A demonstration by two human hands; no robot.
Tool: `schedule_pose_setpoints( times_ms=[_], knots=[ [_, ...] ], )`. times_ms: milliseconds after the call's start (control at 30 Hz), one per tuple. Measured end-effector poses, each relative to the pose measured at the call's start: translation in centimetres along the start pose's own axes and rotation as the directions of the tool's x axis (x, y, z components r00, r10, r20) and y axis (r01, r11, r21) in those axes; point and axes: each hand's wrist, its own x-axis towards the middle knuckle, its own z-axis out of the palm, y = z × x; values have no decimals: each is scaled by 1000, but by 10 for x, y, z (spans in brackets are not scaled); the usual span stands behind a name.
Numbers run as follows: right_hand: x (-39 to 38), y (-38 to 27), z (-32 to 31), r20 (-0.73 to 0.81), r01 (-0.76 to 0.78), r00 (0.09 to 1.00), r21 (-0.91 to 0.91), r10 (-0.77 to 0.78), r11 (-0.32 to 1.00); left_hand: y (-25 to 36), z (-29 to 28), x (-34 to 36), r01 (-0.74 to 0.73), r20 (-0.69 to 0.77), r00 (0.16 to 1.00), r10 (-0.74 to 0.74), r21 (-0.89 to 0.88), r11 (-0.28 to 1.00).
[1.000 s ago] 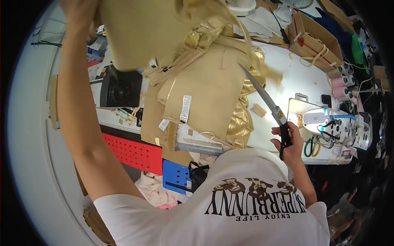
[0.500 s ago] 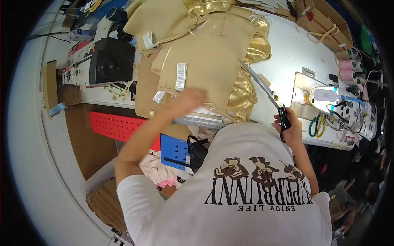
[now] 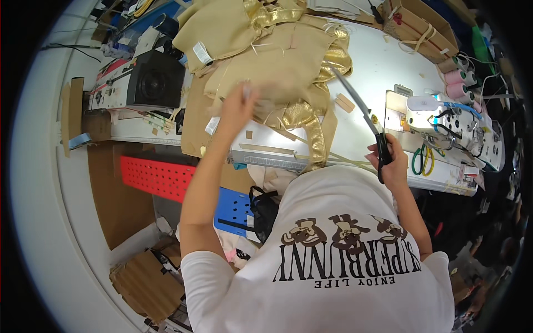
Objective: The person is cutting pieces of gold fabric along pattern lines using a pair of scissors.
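Note:
A tan garment (image 3: 300, 50) with a shiny gold ruffled edge lies spread on the white table. My left hand (image 3: 240, 102) is closed on its near part, fingers pinched; the cloth beside them is lifted and smeared by motion. A gold strip (image 3: 315, 141) of it hangs toward the table's front edge. My right hand (image 3: 391, 162) grips large scissors (image 3: 361, 105) by their black handles. The blades look closed and point away from me, right of the gold ruffle, apart from the cloth. A white care label (image 3: 202, 53) shows on the upper tan cloth (image 3: 214, 28).
At right stands a white sewing machine (image 3: 438, 116), with green and yellow scissors (image 3: 425, 161) in front and pink thread spools (image 3: 456, 83) behind. A black boxy device (image 3: 154, 80) sits at left. A metal ruler (image 3: 272, 159) runs along the front edge. Far right is a cardboard box (image 3: 422, 28).
My left hand has moved away from me, and the garment's near part is lifted, baring table and the ruler. The gold strip has come forward. The scissors stay in my right hand.

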Motion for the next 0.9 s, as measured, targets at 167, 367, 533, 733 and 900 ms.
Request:
schedule_pose_setpoints(
  times_ms=[167, 367, 533, 733, 900],
  knots=[
    [-5, -18, -7, -86, 11, 996, 99, -2, 995, 114, -102, 59, -140, -300, 953, -47, -570, 810],
    [-10, -30, -8, -98, 43, 995, 205, -24, 978, 165, -80, 35, 136, 69, 991, -118, -575, 807],
    [-6, -24, -12, -102, -45, 993, 61, 51, 997, 98, 17, -13, 516, 418, 856, -304, -660, 546],
    [-41, 15, -26, -107, -151, 986, -266, 127, 952, 86, 39, -30, 560, 405, 801, -441, -766, 315],
    [-66, 16, -44, -98, -197, 980, -344, 174, 918, 79, 25, -3, 480, 283, 815, -507, -819, 315]
  ],
)
